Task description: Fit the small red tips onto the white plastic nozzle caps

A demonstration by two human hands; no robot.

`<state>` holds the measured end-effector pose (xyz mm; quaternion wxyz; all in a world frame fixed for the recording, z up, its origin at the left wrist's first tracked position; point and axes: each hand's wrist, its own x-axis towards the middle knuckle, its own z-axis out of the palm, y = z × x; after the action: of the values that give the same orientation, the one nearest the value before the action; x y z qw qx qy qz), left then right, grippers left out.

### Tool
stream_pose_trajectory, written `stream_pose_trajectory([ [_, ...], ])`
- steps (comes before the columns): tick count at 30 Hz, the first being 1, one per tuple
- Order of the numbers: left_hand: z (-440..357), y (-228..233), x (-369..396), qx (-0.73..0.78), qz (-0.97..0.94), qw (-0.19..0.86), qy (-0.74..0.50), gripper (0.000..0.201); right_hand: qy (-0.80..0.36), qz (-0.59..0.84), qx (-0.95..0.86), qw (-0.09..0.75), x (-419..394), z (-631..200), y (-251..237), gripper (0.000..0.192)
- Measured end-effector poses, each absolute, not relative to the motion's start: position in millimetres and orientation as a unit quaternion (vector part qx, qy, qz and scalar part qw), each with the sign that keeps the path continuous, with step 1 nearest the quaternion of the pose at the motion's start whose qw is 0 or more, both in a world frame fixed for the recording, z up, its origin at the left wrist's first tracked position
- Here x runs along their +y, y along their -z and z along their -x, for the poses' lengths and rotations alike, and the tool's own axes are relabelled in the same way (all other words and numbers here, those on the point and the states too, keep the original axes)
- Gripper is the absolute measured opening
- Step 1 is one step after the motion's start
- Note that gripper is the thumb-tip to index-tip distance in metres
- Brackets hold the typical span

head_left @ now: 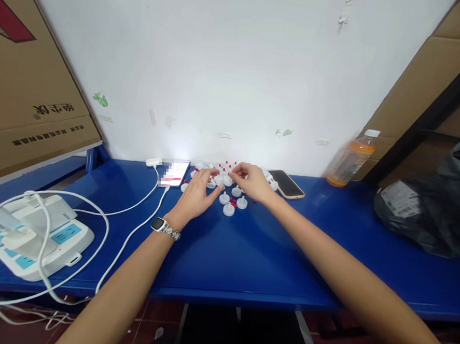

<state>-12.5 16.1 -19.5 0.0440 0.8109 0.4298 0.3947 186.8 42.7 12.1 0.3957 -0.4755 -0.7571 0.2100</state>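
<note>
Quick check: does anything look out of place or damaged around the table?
Yes: the white cables lie in untidy loops over the power strip and droop past the front edge of the table, where they might snag. The wall has patchy marks. The white pieces show no obvious damage, though they're small.

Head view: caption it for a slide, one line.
Left hand and right hand among white spouted caps, some red-tipped, on a blue table between two phones.
</note>
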Motion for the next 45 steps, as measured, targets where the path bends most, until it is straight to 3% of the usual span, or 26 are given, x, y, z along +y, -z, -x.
stream_pose_trajectory([
  [4,0.6,16.6,9.4,0.403,-0.811,0.092,-0.414,0.04,-0.362,0.412,-0.701,0.456,22.3,-191.5,-7.4,0.019],
  [11,-7.6,11.3,2.9,0.374,-0.807,0.14,-0.434,0.036,-0.217,0.423,-0.778,0.409,7.6,-190.7,-4.8,0.029],
  [17,-8.6,10.8,1.6,0.358,-0.808,0.154,-0.441,0.037,-0.244,0.398,-0.769,0.437,8.0,-187.6,-2.7,0.041],
  [26,-0.9,9.8,12.5,0.356,-0.703,0.303,-0.536,0.037,-0.206,0.439,-0.731,0.479,8.9,-205.0,-11.0,0.043],
  [32,6.6,15.1,16.5,0.387,-0.767,0.254,-0.445,0.034,-0.115,0.42,-0.836,0.334,16.3,-217.9,2.7,0.027],
  [38,5.3,17.6,11.6,0.398,-0.789,0.229,-0.408,0.033,-0.135,0.473,-0.813,0.311,18.5,-229.6,3.1,0.019],
  [45,2.2,18.0,10.4,0.4,-0.806,0.208,-0.383,0.033,-0.138,0.531,-0.813,0.198,17.0,-246.1,5.7,0.012],
])
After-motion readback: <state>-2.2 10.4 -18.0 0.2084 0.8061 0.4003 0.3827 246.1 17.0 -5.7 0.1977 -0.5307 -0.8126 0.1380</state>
